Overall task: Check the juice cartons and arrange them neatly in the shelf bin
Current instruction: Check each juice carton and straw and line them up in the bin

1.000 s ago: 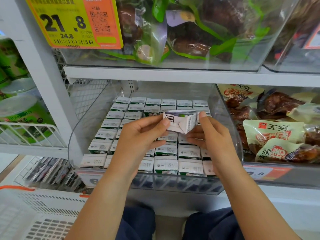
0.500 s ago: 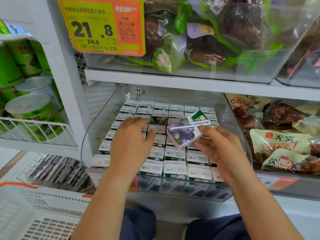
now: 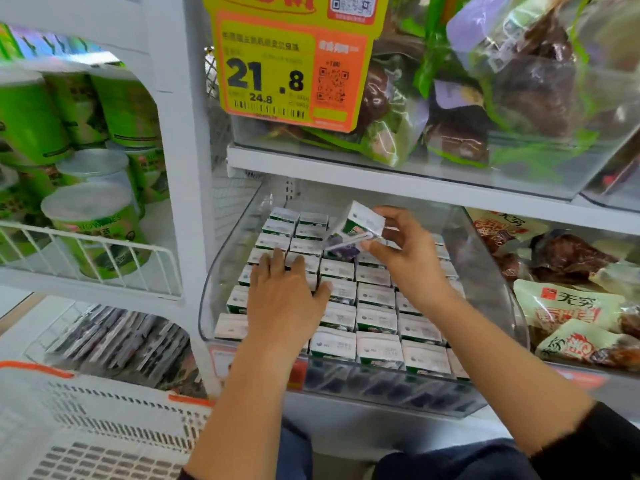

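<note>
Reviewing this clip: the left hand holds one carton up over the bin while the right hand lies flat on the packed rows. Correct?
Not quite: the hands are swapped. In the head view the right hand holds the carton up over the bin, and the left hand lies flat on the packed rows.

Single head-worn wide-angle view, taken from the person's own eye level and facing forward and slightly down into a white shelving unit at close range. The clear shelf bin (image 3: 207, 299) fills the centre, within arm's reach; both forearms enter from the bottom edge. The price tag (image 3: 287, 74) above sits near the top edge, a white basket (image 3: 86, 427) at lower left. Straight shelf edges bow toward the frame margins
</note>
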